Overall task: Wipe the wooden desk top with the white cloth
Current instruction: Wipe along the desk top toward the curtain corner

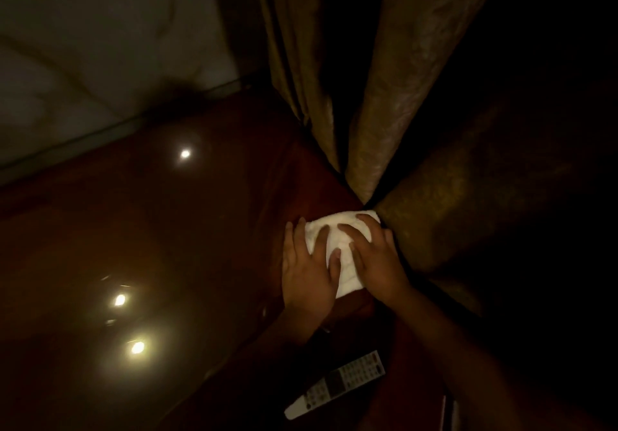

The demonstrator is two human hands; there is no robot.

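Note:
A folded white cloth [337, 230] lies on the glossy dark wooden desk top [150, 230], close to its right edge. My left hand [309, 268] presses flat on the cloth's left side, fingers spread. My right hand [376, 256] rests palm down on its right side, fingers pointing up and left. Both hands cover much of the cloth; neither curls around it.
Heavy golden curtains [384, 96] hang right behind the cloth and touch the desk's right edge. A white remote control [337, 385] lies on the desk near my forearms. A pale wall [83, 46] borders the far side. Ceiling lights reflect in the desk surface.

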